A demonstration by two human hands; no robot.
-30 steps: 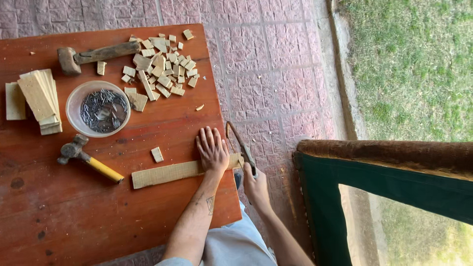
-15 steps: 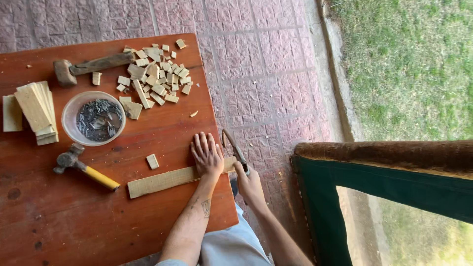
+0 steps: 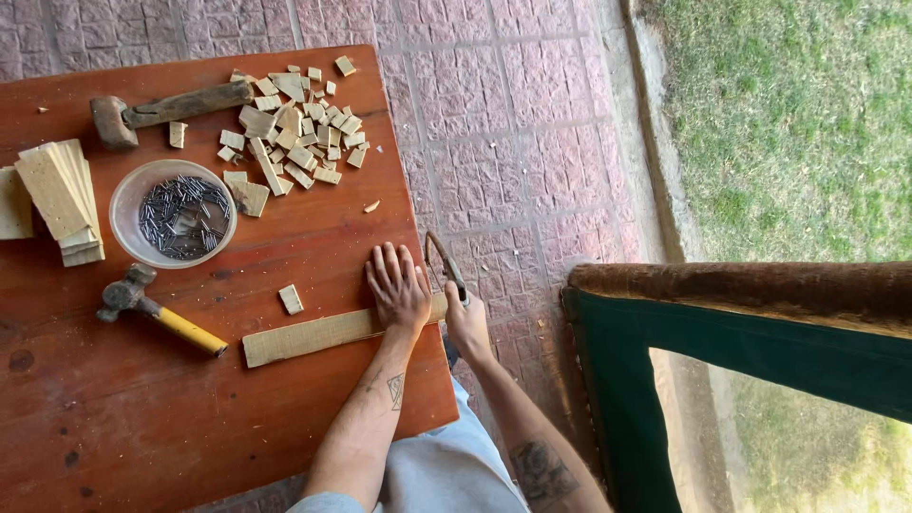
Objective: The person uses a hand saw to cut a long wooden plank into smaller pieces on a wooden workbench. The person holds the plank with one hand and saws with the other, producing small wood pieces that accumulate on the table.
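My left hand (image 3: 397, 285) lies flat, fingers spread, on the right end of a long pale wooden strip (image 3: 313, 336) that rests on the red-brown table (image 3: 190, 427). The strip's end sticks out past the table's right edge. My right hand (image 3: 465, 321) is closed on the handle of a small hand saw (image 3: 444, 266), whose frame rises over that overhanging end just beyond the table edge. A small cut wooden block (image 3: 291, 299) lies on the table left of my left hand.
A yellow-handled hammer (image 3: 157, 312) lies left of the strip. A clear bowl of nails (image 3: 174, 214), a stack of wooden slats (image 3: 59, 201), a pile of small cut blocks (image 3: 294, 133) and a wooden mallet (image 3: 171, 106) sit further back. A green fabric chair (image 3: 741, 351) stands at right on paving.
The view has drifted slightly, so everything sits a little lower and to the left in the picture. Both hands keep their places on the strip and the saw.
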